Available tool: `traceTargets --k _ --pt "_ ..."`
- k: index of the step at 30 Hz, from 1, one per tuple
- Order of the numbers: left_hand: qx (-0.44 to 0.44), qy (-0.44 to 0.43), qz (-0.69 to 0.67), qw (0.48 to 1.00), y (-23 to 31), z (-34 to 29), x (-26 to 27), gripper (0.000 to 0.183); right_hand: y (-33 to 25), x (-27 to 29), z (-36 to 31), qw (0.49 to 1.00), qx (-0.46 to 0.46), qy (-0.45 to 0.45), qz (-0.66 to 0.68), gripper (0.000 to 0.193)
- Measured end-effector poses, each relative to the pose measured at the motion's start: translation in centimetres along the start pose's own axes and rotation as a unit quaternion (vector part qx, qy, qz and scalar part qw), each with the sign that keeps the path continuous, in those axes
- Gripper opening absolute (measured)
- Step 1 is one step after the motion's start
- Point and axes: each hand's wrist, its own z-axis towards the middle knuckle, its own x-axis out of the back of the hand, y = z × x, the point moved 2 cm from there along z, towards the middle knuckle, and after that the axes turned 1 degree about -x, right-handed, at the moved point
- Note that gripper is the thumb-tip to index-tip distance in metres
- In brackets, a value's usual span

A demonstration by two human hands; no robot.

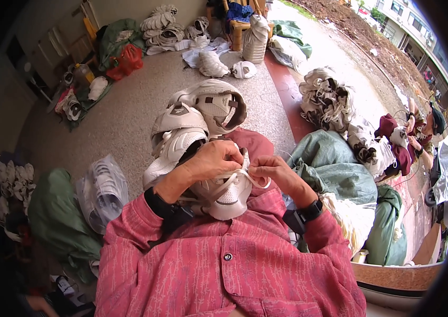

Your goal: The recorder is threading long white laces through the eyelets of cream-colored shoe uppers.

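Observation:
A white shoe upper (228,199) rests on my lap, its toe toward my body. Across its front runs a white shoelace (228,183). My left hand (214,160) lies over the shoe's left side, fingers bent and closed at the eyelet area; what its fingertips hold is hidden. On the shoe's right edge my right hand (276,171) pinches the lace, which loops below the fingers. More white uppers (182,119) sit stacked just beyond my left hand, and another upper (218,105) with a dark lining lies on its side behind them.
Green sacks (335,164) and a bundle of cream laces (343,219) stand at my right. Bagged uppers (103,193) and a green sack (57,216) are at my left. A large shoe pile (327,100) lies near the doorway. Another person (411,132) handles shoes at far right.

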Motion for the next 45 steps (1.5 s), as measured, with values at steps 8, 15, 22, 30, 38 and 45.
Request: traceTargets --k 8,15,22,30,38,45 --pt "-0.006 -0.003 -0.038 0.999 -0.5 0.0 -0.2 0.012 -0.5 -1.1 0.4 0.972 0.087 0.091 -0.197 0.014" --pt "-0.013 -0.013 -0.046 0.999 -0.4 -0.3 0.2 0.014 -1.3 1.0 1.8 0.993 -0.025 -0.083 -0.080 0.027" --pt "-0.013 0.001 -0.026 1.000 -0.2 -0.6 0.0 0.015 -2.0 0.8 3.2 0.986 0.117 -0.091 -0.083 0.057" --pt "-0.110 0.047 0.133 0.984 -0.5 -0.5 -0.5 0.010 1.7 0.9 4.1 0.988 0.108 -0.071 0.081 0.051" --pt "-0.126 0.147 0.525 0.829 2.3 -1.7 10.0 0.005 0.8 1.0 3.9 0.995 0.090 -0.044 -0.010 0.022" --pt "-0.006 0.487 0.574 0.658 5.0 -13.2 35.6 0.010 -0.5 -0.6 4.8 0.994 0.068 -0.011 -0.090 0.036"
